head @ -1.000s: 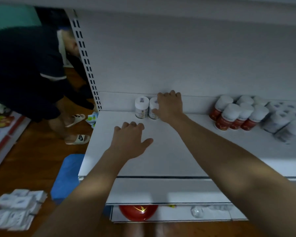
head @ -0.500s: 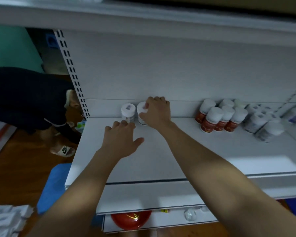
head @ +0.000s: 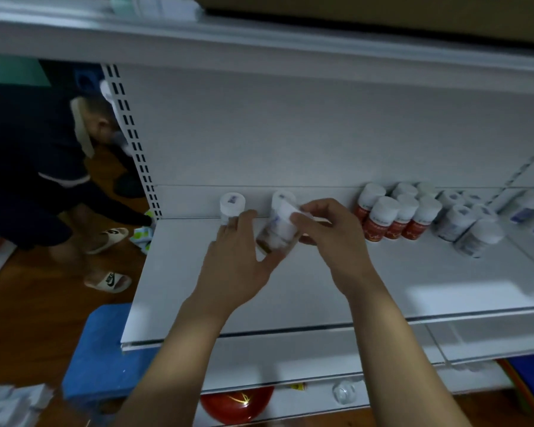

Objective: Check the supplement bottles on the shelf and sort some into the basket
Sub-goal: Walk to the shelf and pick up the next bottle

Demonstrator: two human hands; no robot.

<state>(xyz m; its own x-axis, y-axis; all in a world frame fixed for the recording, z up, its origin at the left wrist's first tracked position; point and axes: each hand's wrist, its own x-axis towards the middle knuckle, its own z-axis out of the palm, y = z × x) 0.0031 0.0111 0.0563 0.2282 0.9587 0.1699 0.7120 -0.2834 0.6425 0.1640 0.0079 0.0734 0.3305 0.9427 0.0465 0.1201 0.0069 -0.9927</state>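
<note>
your right hand (head: 324,229) grips the white-capped plastic supplement bottle (head: 276,232) over the white metal shelf (head: 413,288), cap tilted toward 1 o'clock; your left hand (head: 235,260), fingers loose, touches its base from 8 o'clock.

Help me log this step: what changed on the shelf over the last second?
The right hand, earlier closing on a white bottle at the back, has lifted it forward off the shelf and tilted it. The left hand moved in to meet it, thumb by its base. The other white bottle and the red-labelled bottles stayed put.
</note>
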